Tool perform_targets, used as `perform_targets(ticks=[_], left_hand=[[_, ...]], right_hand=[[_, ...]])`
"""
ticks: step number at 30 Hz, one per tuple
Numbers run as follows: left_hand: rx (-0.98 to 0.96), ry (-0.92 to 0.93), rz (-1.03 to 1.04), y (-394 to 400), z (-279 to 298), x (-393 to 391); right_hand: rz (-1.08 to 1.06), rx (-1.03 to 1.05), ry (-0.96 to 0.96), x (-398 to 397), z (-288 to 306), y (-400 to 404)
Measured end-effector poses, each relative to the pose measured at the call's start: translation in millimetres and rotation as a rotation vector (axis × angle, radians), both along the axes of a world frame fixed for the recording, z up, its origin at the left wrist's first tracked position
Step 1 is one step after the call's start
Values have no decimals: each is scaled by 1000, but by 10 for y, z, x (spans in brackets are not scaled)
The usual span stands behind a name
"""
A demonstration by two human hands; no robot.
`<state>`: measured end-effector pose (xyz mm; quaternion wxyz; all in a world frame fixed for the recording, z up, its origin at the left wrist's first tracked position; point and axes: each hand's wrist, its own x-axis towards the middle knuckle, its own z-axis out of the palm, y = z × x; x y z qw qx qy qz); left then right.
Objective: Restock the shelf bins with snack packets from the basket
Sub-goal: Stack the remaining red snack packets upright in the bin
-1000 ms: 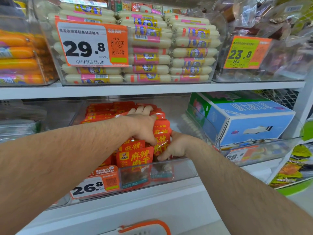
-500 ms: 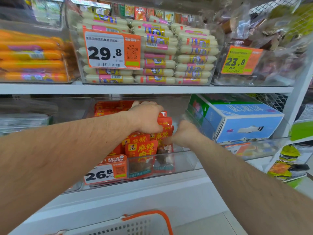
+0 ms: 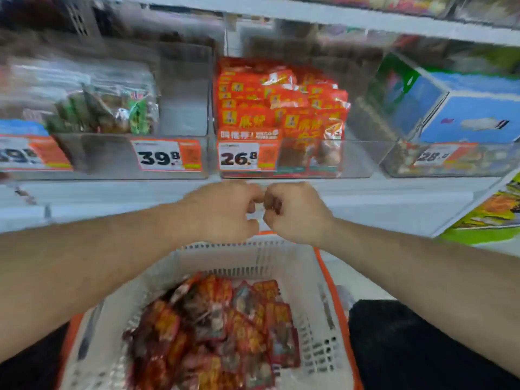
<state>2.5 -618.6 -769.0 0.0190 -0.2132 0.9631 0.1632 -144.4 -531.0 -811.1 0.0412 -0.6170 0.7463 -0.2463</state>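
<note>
Progress: clear bin [image 3: 351,156] held a stack of red snack packets [image 3: 281,108], roughly half full | remaining: many packets lay in basket [image 3: 306,277] below | hands: left hand [image 3: 225,209] and right hand [image 3: 295,212] curled, knuckles together, holding nothing | change: both had withdrawn from bin to above basket.

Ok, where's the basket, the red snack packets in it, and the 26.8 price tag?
basket [image 3: 284,266], head view, on its white back wall.
red snack packets [image 3: 225,327], head view, middle of the pile inside the basket.
26.8 price tag [image 3: 238,158], head view, on the printed number.
</note>
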Motion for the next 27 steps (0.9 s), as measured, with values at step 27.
perform_targets(ticks=[27], left_hand=[[829,-253,385,38,-1299,258]], right_hand=[[229,949,185,508,-1926,261]])
